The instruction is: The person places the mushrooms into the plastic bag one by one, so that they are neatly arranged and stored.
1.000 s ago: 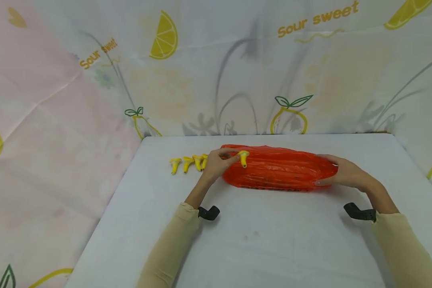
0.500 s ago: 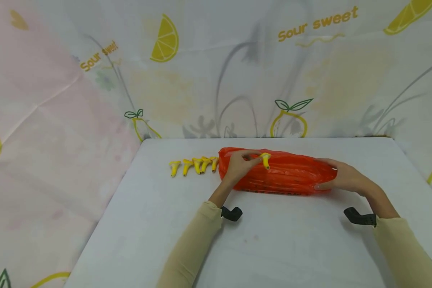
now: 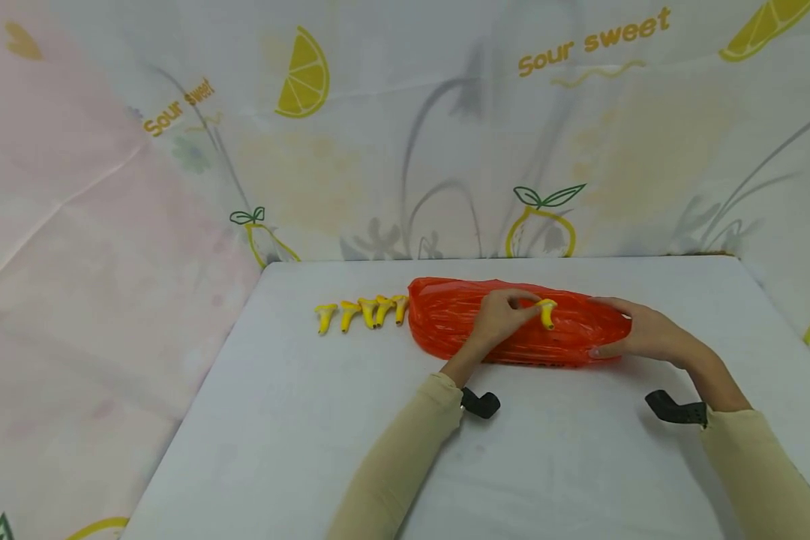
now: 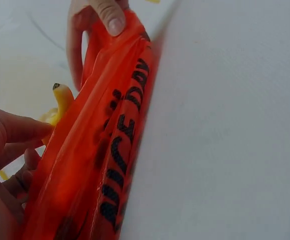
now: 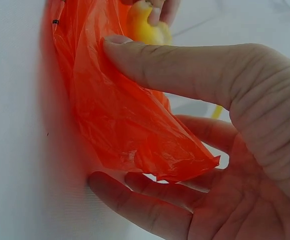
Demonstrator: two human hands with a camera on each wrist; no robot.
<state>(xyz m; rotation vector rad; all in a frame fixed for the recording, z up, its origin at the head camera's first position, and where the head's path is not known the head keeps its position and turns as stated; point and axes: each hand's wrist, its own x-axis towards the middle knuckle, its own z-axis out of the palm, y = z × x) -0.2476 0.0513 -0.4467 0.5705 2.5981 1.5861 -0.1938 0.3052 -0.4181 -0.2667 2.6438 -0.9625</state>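
A crinkled red plastic bag [image 3: 442, 319] lies lengthwise on the white table, with black lettering along its lower side in the left wrist view. My left hand [image 3: 496, 321] pinches a small yellow mushroom [image 3: 547, 313], trumpet-shaped with a dark stem end, between thumb and fingertips. It is held over the right half of the bag in the head view. At the bag's right end, my right hand [image 3: 655, 330] grips the plastic, thumb [image 5: 169, 65] on the near side and fingers behind and under it. Part of the held mushroom is hidden behind the bag in the left wrist view.
Several more yellow mushrooms [image 3: 367, 311] lie in a row left of the bag, the closest right beside its end. A patterned cloth [image 3: 405, 135] with lemon prints hangs behind the table [image 3: 547, 465]. Black camera mounts [image 3: 481, 403] stick out from both wrists.
My left hand has carried the mushroom rightward across the bag, toward the right hand, uncovering the row's right end. The right hand stays at the bag's end.
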